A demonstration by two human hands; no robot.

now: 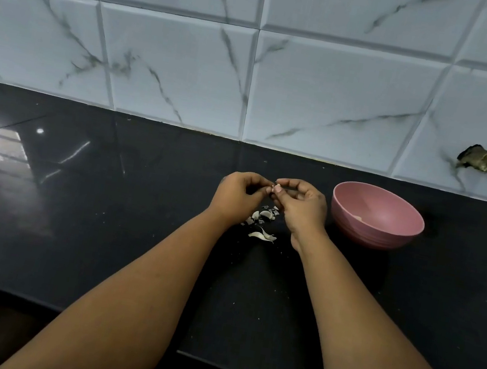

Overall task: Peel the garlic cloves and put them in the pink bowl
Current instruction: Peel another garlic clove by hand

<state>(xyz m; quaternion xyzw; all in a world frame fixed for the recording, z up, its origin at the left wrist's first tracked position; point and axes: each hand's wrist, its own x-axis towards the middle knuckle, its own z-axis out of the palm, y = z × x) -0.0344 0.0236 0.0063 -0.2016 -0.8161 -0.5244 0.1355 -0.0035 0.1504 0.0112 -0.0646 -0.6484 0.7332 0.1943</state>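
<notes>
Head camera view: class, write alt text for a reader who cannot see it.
Two bare hands, left hand and right hand, pinch a small garlic clove together above white papery garlic peels on a glossy black countertop. A round pink plastic bowl sits right of them.

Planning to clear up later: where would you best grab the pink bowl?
Take the pink bowl by its near-left rim, thumb inside, coming from the right hand side. It stands upright and open beside that hand, and its sloped wall offers less hold.
</notes>
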